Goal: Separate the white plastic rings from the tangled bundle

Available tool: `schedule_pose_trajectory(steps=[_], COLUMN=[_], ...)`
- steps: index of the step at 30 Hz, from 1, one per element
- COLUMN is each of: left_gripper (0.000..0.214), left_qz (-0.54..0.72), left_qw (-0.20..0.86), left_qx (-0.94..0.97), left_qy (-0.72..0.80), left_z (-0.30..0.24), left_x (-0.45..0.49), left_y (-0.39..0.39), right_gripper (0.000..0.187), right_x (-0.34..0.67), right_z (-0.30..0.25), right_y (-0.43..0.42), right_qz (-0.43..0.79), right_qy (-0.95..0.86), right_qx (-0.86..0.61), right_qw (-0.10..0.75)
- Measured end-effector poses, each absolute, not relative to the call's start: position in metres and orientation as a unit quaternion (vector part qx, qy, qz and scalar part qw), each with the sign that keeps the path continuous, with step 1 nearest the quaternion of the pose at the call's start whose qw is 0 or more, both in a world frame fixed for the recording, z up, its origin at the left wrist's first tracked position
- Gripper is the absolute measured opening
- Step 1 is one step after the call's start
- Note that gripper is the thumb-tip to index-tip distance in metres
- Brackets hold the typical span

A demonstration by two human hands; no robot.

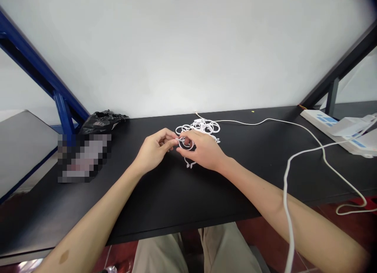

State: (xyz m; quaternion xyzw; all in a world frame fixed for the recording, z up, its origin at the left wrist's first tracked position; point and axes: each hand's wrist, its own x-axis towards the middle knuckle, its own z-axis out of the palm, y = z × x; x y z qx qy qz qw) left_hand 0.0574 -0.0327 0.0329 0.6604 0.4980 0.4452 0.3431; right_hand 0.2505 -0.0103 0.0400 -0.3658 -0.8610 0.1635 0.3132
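A white plastic ring, like a shower curtain ring (186, 149), is held up between my hands at the middle of the black table. My left hand (155, 150) pinches its left end, where the ends of the ring meet, between thumb and fingertips. Around its right side curve the thumb and fingers of my right hand (206, 150). Just behind lies a loose pile of similar white rings (203, 126), partly hidden by my right hand. Another ring with its ends apart (190, 164) pokes out below the right thumb.
A white cable (290, 127) runs from behind the pile to the right and hangs over my right forearm. White-and-blue packaging (330, 127) lies at the right. A black plastic bag (101, 121) and a blurred-out item (85, 158) sit at the left, near a blue metal brace (63, 112).
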Motion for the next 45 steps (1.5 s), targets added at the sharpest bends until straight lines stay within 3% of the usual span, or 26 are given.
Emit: schedule_pose_trajectory(steps=[13, 20, 26, 30, 36, 42, 45], left_gripper=[0.018, 0.022, 0.025, 0.021, 0.021, 0.025, 0.021], left_qz=[0.423, 0.442, 0.499, 0.509, 0.278, 0.251, 0.295], left_qw=[0.316, 0.27, 0.138, 0.044, -0.044, -0.099, -0.052], left_qx=[0.689, 0.666, 0.588, 0.522, 0.532, 0.575, 0.667], left_qy=[0.497, 0.537, 0.622, 0.682, 0.798, 0.773, 0.682], left_z=[0.033, 0.033, 0.028, 0.026, 0.016, 0.018, 0.03], left_x=[0.054, 0.051, 0.026, 0.003, -0.021, -0.016, 0.008], left_y=[-0.032, -0.03, -0.014, -0.007, -0.005, -0.008, -0.021], right_gripper=[0.019, 0.058, 0.035, 0.027, 0.029, 0.025, 0.021], right_x=[0.253, 0.254, 0.261, 0.266, 0.265, 0.262, 0.258], right_z=[0.033, 0.035, 0.043, 0.046, 0.047, 0.041, 0.034], right_y=[-0.004, -0.006, -0.006, -0.007, -0.013, -0.008, -0.003], right_qz=[0.164, 0.13, 0.087, 0.094, 0.107, 0.108, 0.086], right_qy=[-0.883, -0.871, -0.888, -0.914, -0.927, -0.909, -0.888], right_qx=[-0.324, -0.342, -0.333, -0.313, -0.286, -0.319, -0.352], right_qw=[0.296, 0.326, 0.306, 0.238, 0.218, 0.244, 0.284])
